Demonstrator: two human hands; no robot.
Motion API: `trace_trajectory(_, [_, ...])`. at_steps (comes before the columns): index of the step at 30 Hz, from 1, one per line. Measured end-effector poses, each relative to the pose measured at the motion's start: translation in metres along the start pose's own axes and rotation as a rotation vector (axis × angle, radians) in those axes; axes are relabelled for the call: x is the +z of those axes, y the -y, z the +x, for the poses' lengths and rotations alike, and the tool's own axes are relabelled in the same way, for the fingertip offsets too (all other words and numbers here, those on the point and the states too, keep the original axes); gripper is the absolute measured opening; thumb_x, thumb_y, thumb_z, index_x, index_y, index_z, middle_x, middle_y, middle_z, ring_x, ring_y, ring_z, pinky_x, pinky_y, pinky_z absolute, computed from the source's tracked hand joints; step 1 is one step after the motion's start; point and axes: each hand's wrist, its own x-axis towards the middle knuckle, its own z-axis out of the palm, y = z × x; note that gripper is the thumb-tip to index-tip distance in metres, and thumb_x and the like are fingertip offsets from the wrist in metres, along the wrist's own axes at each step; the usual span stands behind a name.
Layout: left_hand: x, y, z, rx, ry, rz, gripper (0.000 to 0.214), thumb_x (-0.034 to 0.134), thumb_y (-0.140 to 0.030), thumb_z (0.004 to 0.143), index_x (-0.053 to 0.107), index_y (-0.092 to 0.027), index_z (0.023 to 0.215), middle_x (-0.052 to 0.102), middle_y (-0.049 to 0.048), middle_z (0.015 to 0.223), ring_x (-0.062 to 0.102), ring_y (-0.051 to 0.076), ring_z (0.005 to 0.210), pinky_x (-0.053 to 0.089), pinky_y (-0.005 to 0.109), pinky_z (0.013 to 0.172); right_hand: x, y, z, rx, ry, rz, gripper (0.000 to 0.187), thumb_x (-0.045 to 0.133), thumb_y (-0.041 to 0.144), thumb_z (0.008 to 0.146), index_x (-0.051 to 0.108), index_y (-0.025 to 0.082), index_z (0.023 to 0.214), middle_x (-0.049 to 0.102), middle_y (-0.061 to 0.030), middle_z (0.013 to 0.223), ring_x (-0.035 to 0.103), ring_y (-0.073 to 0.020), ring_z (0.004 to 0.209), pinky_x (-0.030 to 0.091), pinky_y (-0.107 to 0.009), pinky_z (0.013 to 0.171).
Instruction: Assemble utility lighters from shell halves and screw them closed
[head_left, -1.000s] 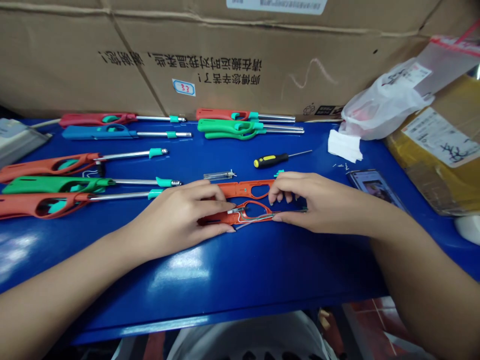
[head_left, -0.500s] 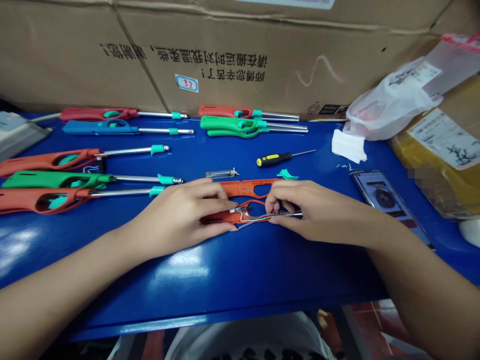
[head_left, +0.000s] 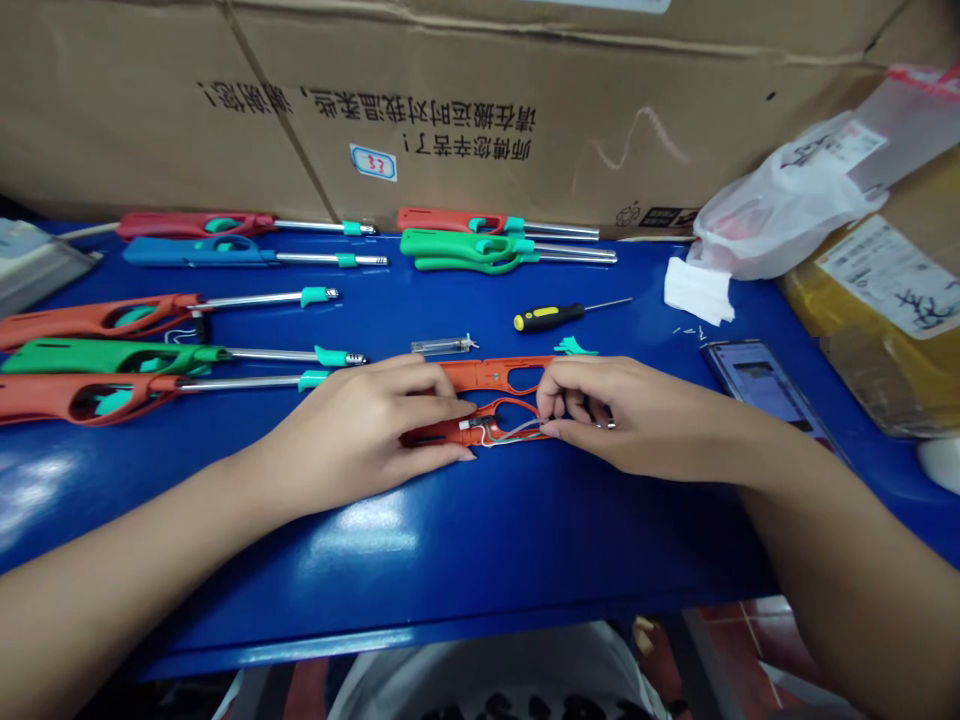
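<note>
My left hand (head_left: 375,425) is closed on the rear end of an open orange lighter casing half (head_left: 442,433), pressing it to the blue table. Inside that half lie a small black and white part and thin wires (head_left: 517,433), white, green and greyish. My right hand (head_left: 630,410) pinches the front end of the wires beside the casing, and the tip of a metal tube (head_left: 607,425) pokes out past its fingers. The other orange casing half (head_left: 484,376) lies just behind. Beyond it are a clear fuel tank (head_left: 441,346) and a teal trigger piece (head_left: 576,346).
A black and yellow screwdriver (head_left: 549,318) lies behind the casing. Several long lighters, such as a green one (head_left: 112,357), rest at left and back. A phone (head_left: 765,385), white paper (head_left: 699,290) and plastic bag (head_left: 780,215) are at right. A cardboard box (head_left: 450,60) stands behind.
My right hand has shifted slightly, and less of the metal tube shows. The greyish strand has moved from below the casing's edge to over it. My left hand stays put. The phone's picture has changed.
</note>
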Motion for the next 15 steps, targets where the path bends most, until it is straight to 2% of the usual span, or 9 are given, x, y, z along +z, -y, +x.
trace_trajectory(8, [0.0011, -0.0035, 0.0006, 0.002, -0.009, 0.019, 0.022, 0.069, -0.034, 0.097, 0.074, -0.02, 0.113, 0.073, 0.0038, 0.103, 0.07, 0.02, 0.094, 0.05, 0.031, 0.077, -0.0026, 0.0022, -0.0001, 0.005, 0.002, 0.025, 0.005, 0.056, 0.026, 0.096, 0.06, 0.024, 0.094, 0.063, 0.0027, 0.081, 0.054, -0.0131, 0.069, 0.041, -0.027, 0.061])
trace_trajectory(15, [0.0003, -0.0035, 0.0008, -0.024, 0.009, 0.016, 0.021, 0.067, -0.036, 0.097, 0.075, -0.021, 0.11, 0.074, 0.0048, 0.103, 0.07, 0.021, 0.094, 0.051, 0.03, 0.076, -0.0054, -0.0005, -0.0015, -0.043, -0.009, 0.047, 0.005, 0.057, 0.024, 0.095, 0.061, 0.024, 0.095, 0.066, 0.0023, 0.085, 0.057, -0.0139, 0.074, 0.044, -0.028, 0.067])
